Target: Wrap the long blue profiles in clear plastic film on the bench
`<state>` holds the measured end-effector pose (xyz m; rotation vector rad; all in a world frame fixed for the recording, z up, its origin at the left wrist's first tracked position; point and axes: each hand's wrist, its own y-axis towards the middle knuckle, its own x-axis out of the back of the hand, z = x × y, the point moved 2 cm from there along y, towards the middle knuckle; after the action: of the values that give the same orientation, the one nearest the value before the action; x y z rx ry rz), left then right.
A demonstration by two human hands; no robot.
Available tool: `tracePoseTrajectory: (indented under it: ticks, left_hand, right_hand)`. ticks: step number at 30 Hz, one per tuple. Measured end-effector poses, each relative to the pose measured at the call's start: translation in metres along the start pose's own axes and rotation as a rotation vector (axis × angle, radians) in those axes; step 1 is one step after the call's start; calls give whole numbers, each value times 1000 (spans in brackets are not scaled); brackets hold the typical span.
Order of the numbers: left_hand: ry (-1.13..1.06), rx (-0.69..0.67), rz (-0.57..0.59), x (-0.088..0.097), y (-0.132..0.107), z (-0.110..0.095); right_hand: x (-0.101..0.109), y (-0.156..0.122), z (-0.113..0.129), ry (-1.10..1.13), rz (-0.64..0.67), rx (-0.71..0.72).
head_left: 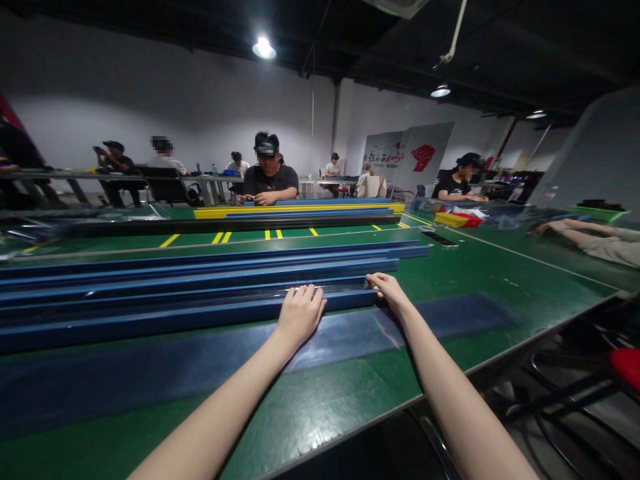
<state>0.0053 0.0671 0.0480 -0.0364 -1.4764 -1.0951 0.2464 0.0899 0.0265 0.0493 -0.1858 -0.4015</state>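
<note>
A long blue channel strip point(200, 321) lies across the green table, nearest to me of several. Over its near wall, close to the right end, my left hand point(303, 310) is closed with bent fingers, the fingertips inside the channel. My right hand point(389, 291) is at the strip's right end, thumb and forefinger pinched together; what lies between them is too small to make out. Shiny clear material shows inside the channel. A flat translucent bluish sheet point(340, 333) lies on the table beneath my forearms.
More blue channels point(300, 272) lie parallel behind. Farther back are yellow point(300, 212) and black strips point(240, 225), with a co-worker point(271, 177) opposite. A phone point(440, 238), a yellow tray point(449, 219) and another person's arms point(585, 232) are at the right. A red stool point(627, 367) stands beside the table edge.
</note>
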Motion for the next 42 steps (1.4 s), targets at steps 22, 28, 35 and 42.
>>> tracePoseTrajectory:
  ticks: [22, 28, 35, 42]
  left_hand:
    - [-1, -2, 28, 2, 0, -1]
    - [1, -1, 34, 1, 0, -1]
    - [-9, -1, 25, 2, 0, -1]
    - [-28, -2, 18, 1, 0, 0]
  right_hand:
    - [7, -3, 7, -68, 72, -15]
    - [6, -4, 9, -72, 91, -12]
    - [6, -4, 9, -75, 101, -4]
    - [7, -4, 9, -101, 108, -6]
